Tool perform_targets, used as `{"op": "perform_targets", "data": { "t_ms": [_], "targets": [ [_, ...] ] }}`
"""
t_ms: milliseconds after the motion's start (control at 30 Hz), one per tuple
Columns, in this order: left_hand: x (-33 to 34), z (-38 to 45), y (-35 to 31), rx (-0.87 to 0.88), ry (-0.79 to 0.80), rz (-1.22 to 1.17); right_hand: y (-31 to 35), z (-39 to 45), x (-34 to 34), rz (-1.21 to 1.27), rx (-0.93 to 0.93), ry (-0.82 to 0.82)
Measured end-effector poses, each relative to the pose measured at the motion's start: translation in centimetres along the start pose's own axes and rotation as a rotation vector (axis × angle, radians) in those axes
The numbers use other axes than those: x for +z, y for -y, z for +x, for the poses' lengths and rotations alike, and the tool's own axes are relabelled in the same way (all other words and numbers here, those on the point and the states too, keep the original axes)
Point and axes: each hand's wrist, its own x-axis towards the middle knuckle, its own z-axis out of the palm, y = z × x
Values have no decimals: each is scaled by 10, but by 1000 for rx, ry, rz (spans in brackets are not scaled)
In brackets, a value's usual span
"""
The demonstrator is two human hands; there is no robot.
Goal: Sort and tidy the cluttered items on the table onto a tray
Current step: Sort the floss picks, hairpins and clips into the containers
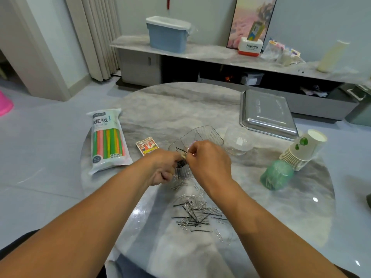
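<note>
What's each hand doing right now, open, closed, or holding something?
Left hand: fingers curled, pinching a bundle of black hairpins over the wire basket.
Right hand: fingers curled at the same bundle; exact grip hidden.

The floor (44, 149) is laid in pale grey glossy tiles. A pale wall (313, 23) closes the far side. Pleated beige curtains (94, 35) hang at far left, beside a white door frame (38, 57). A long low cabinet (200, 63) with a marbled top is set against the far wall. On it are placed a blue lidded bin (167, 35) and a framed pink picture (252, 19), leaned upright. A pink object (5, 105) is cut off at the left edge.
</note>
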Motion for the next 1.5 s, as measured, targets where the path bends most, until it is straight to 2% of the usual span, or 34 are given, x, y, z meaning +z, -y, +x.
{"op": "perform_targets", "data": {
  "t_ms": [67, 167, 300, 367, 500, 667, 800, 833, 933, 1000, 1133, 1300, 1400, 1500],
  "targets": [
    [1, 0, -3, -10, 37, -12, 5, 4, 5, -103, -56, -18],
    [-1, 1, -8, -45, 73, -100, 5, 7, 9, -103, -74, 64],
    [-2, -1, -13, -44, 41, -246, 0, 6, 0, 119, 14, 82],
    [-1, -4, -17, -41, 60, -292, -4, 7, -8, 252, 77, 69],
    [1, -13, -26, -29, 139, -380, -15, 6, -26, 344, 152, 64],
    [3, -18, -30, -42, 127, -438, -36, 0, -42, 273, 153, 220],
    [4, -20, -27, -4, 138, -462, -49, -5, -53, 260, 103, 198],
    [3, -20, -27, 29, 120, -435, -53, -5, -56, 224, 95, 275],
    [4, -19, -16, 158, -53, -196, -67, -18, -56, 59, 97, 692],
    [5, -21, -5, 228, -101, -11, -75, -30, -48, -106, 69, 820],
    [3, -25, 26, 291, -27, 465, -82, -45, -32, -284, -1, 832],
    [8, -24, 57, 402, 102, 1106, -84, -54, -20, -365, -98, 743],
    [8, -18, 68, 469, 84, 1295, -86, -56, -15, -399, -148, 703],
    [6, -12, 70, 505, 11, 1346, -88, -59, -12, -441, -194, 678]
  ]
}}
